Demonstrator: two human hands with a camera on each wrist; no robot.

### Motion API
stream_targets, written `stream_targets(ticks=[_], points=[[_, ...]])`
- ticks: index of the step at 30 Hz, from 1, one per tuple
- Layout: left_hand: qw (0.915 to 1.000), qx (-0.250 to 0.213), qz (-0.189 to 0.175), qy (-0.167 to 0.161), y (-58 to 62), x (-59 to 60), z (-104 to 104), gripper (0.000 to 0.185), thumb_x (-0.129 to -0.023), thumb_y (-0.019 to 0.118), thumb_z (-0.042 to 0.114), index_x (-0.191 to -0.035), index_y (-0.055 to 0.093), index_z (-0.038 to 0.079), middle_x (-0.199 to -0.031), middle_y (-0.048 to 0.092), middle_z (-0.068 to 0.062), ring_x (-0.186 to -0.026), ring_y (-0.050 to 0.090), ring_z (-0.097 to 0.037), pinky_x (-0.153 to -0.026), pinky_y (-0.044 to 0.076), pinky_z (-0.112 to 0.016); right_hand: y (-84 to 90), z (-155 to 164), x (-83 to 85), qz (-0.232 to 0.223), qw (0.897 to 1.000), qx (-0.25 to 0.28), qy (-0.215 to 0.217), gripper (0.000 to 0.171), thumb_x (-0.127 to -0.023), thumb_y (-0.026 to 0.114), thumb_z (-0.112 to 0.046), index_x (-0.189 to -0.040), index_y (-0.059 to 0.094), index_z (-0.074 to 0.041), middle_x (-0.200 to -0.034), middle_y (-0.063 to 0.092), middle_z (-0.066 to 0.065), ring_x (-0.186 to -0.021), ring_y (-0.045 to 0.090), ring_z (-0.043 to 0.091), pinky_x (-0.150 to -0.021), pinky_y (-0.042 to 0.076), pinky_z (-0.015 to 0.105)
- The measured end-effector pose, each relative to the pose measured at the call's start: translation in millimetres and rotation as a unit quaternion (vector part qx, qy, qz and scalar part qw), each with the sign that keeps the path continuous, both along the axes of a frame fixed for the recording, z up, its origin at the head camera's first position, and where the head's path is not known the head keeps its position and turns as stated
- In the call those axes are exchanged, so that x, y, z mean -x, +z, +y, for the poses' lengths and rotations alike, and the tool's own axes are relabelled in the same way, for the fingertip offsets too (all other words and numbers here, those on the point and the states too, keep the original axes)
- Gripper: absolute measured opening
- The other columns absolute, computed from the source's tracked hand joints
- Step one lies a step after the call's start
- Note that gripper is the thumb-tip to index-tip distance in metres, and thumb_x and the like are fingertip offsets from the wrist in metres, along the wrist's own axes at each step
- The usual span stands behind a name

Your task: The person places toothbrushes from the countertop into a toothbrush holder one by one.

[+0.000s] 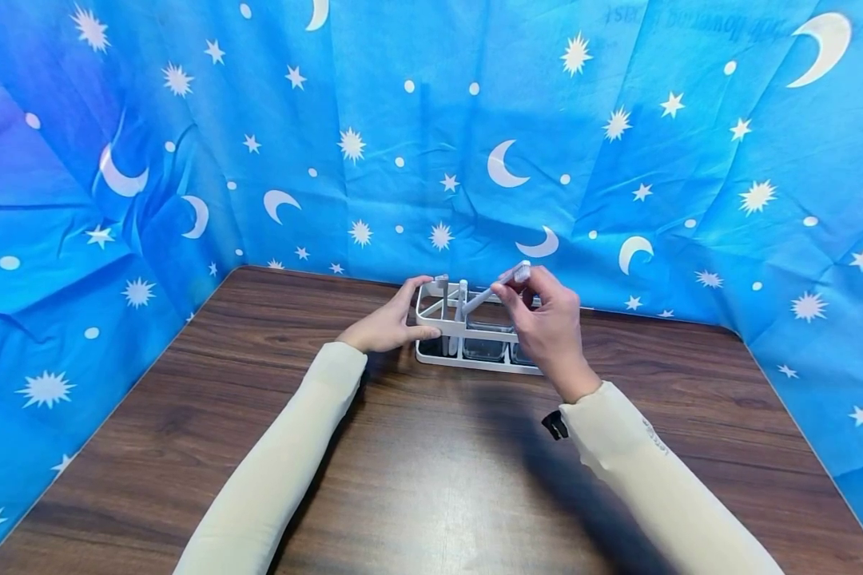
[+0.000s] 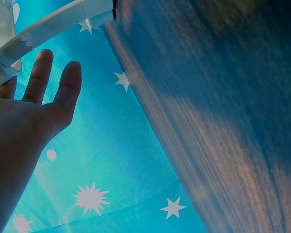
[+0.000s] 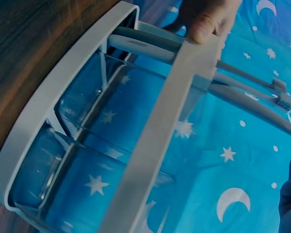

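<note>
A white caddy point(image 1: 467, 363) with clear compartments stands on the wooden table point(image 1: 259, 383), near the back. My left hand point(image 1: 424, 307) holds its left end, thumb along the near rim and fingers over the far side. Held above the caddy, my right hand point(image 1: 514, 287) pinches the upper end of a white toothbrush point(image 1: 485, 297). It slants down to the left into a compartment. The right wrist view shows the caddy's rim point(image 3: 150, 145) close up, the slanting toothbrush point(image 3: 252, 109) and two more toothbrushes point(image 3: 247, 73) lying in the same compartment. The caddy's bar point(image 2: 53, 22) crosses my left fingers.
Blue cloth point(image 1: 431, 120) printed with stars and moons walls the table at the back and both sides. The table's front half point(image 1: 431, 479) holds only my two sleeved forearms. A small black clip point(image 1: 555, 425) sits at my right wrist.
</note>
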State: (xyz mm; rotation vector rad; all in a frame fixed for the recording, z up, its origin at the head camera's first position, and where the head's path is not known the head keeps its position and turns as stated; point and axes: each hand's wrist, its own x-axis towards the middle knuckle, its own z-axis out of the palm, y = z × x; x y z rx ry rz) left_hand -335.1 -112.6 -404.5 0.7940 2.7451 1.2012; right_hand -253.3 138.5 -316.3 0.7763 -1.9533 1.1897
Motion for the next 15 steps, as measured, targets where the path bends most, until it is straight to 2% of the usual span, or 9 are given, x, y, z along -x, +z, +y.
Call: stream_targets(ticks=[5,15], points=[[1.0000,0.002,0.004,0.002,-0.6,0.7,-0.3,0.091,-0.082,0.070,0.048,-0.148,0.012,0.024,-0.141,0.031,-0.009,-0.119,0.042,-0.022,-0.101,0.032,-0.045,-16.7,1.2,14.5,-0.024,1.000,-0.012,0.004,0.011,-0.084,0.072,-0.011,-0.094,0.069,-0.009,-0.086,0.063,0.001,-0.064,0.044,0.015,-0.053,0.035,0.025],[1.0000,0.002,0.006,0.005,-1.3,0.6,0.4,0.089,-0.082,0.070,0.048,-0.147,0.012,0.031,-0.144,0.029,-0.008,-0.121,0.041,-0.022,-0.102,0.031,-0.045,-29.4,-2.3,21.9,-0.050,0.997,-0.050,-0.009,0.010,-0.086,0.070,-0.020,-0.092,0.068,-0.011,-0.080,0.059,-0.004,-0.063,0.046,0.012,-0.052,0.038,0.023]])
